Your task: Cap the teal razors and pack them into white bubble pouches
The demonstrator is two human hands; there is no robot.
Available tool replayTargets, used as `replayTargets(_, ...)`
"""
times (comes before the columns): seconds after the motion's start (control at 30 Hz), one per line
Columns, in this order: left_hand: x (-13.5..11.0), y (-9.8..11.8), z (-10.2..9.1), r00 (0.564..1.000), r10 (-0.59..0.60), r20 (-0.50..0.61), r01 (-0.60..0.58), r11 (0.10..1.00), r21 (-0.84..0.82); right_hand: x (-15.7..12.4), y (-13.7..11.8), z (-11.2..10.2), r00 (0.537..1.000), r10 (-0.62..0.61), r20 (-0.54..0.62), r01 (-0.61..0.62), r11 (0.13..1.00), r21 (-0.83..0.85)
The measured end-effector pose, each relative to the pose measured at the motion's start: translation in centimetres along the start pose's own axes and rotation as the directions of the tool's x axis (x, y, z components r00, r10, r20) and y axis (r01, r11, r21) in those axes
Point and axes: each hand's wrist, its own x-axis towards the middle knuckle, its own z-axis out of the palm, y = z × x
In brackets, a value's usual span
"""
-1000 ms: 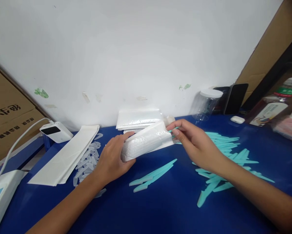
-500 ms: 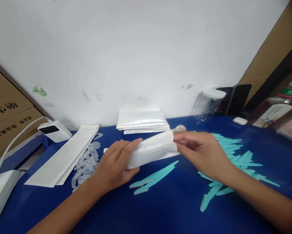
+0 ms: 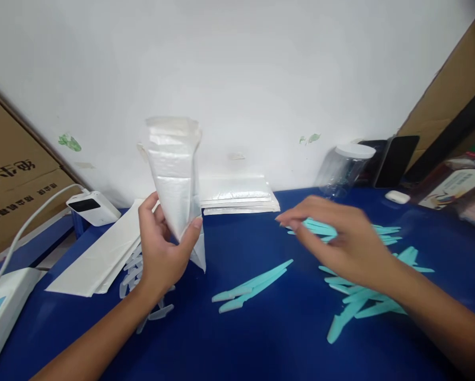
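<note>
My left hand (image 3: 163, 248) is closed around a white bubble mailer (image 3: 171, 169), which it holds upright, slightly tilted, in front of the wall. What the mailer holds, if anything, is hidden. My right hand (image 3: 336, 238) hovers over the teal eyebrow razors (image 3: 352, 312) heaped on the right; it is a little blurred, its fingers bent and loosely apart from the thumb, with nothing visible in them. Two more teal razors (image 3: 253, 286) lie side by side between the hands. Translucent blade caps (image 3: 132, 272) are partly hidden behind my left hand and forearm.
Flat white mailers (image 3: 90, 259) lie at the left, and a stack of mailers (image 3: 241, 196) rests against the wall. A power bank (image 3: 92, 207) with a cable stands far left. Along the back right are a clear jar (image 3: 342, 169), a phone (image 3: 396, 161), an earbud case (image 3: 397, 197) and a bottle (image 3: 451, 182).
My left hand has raised the bubble mailer and turned it upright, moving left. My right hand has let go of the mailer and now hangs over the razors.
</note>
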Motion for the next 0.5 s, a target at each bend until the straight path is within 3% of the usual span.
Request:
replayTargets(0.03, 0.0, -0.3, 0.1, 0.999, -0.022, 0.036, 0.022, 1.0, -0.015, -0.1, 0.3, 0.1, 0.98, 0.063, 0.189, -0.066, 0.998, 0.009)
replayTargets(0.1, -0.1, -0.7, 0.4, 0.989, -0.061, 0.135, 0.062, 0.998, -0.006, -0.3, 0.7, 0.6, 0.859, 0.163, 0.485, -0.191, 0.982, 0.008)
replayTargets(0.17, -0.2, -0.9, 0.5, 0.966, -0.105, 0.237, 0.103, 0.994, 0.021, -0.5, 0.8, 1.2, 0.743, 0.206, 0.636, -0.27, 0.963, 0.004)
replayTargets(0.23, -0.4, -0.9, 0.6, 0.943, -0.147, 0.3, 0.134, 0.989, 0.065, -0.7, 0.7, 1.9, 0.673, 0.222, 0.706, -0.313, 0.95, -0.001)
replayTargets(0.33, -0.4, -0.7, 0.4, 0.923, -0.181, 0.339, 0.147, 0.981, 0.124, -1.0, 0.6, 2.6, 0.641, 0.231, 0.732, -0.323, 0.946, -0.015)
replayTargets(0.5, 0.2, -0.5, 0.0, 0.923, -0.18, 0.339, 0.14, 0.98, 0.141, -1.6, 1.6, 2.7, 0.674, 0.191, 0.714, -0.274, 0.962, 0.002)
